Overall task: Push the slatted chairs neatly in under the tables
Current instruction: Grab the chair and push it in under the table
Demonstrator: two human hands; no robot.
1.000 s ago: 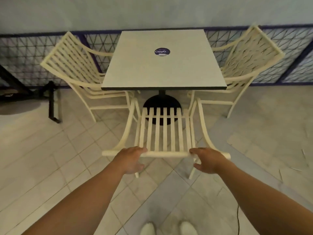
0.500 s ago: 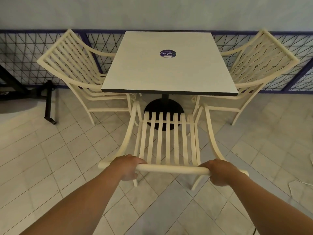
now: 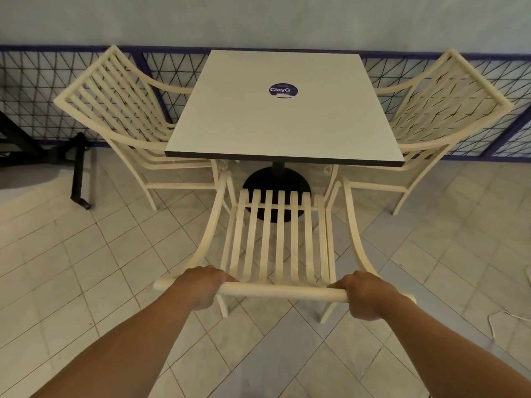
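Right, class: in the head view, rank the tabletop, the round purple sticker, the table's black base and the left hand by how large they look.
1. tabletop
2. black base, partly hidden by chair slats
3. left hand, enlarged by nearness to the camera
4. purple sticker

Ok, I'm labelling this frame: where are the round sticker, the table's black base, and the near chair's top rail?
round sticker (image 3: pixel 283 90), head view, its centre.
black base (image 3: pixel 258 183), head view, left part.
top rail (image 3: pixel 275 291), head view, midway.

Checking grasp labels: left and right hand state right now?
Left hand: closed on the near chair's top rail.
Right hand: closed on the same rail.
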